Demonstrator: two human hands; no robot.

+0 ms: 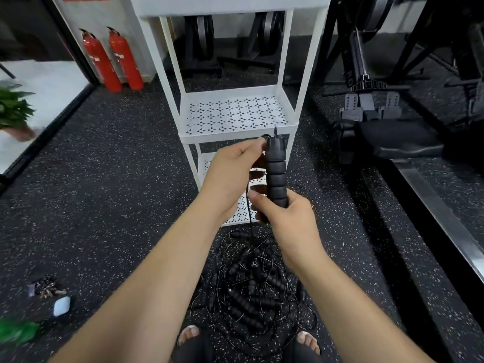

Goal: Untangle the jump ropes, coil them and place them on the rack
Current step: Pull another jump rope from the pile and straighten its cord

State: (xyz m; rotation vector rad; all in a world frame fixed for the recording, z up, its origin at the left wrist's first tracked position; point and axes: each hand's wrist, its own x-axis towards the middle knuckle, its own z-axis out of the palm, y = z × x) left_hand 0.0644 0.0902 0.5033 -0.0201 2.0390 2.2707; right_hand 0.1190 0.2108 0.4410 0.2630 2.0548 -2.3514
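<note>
At the centre of the frame, you held one jump-rope handle [276,176] upright, just in front of the rack's middle shelf. Your right hand [285,218] was wrapped round its lower end. Your left hand [230,176] pinched at its top cap, though I could not tell whether those fingertips had the cap or the cord. A thin cord [248,205] dropped from between your hands to the pile of jump ropes [251,292] on the floor at lower centre, between your feet [188,334].

The handle's ribbed foam looked light and grippy, a sound place to hold. The cord looked thin, springy and slick, and likely to snag other loops if yanked. I judged it best drawn out slowly, hand over hand, close to each knot.

The rack [209,137] stood just beyond the pile. Its perforated shelves had raised lips, so a coil would need lifting over the edge. The speckled floor [104,205] gave room at the left of the frame, a black exercise machine [379,142] crowded the right, and two fire extinguishers [112,61] stood at upper left
</note>
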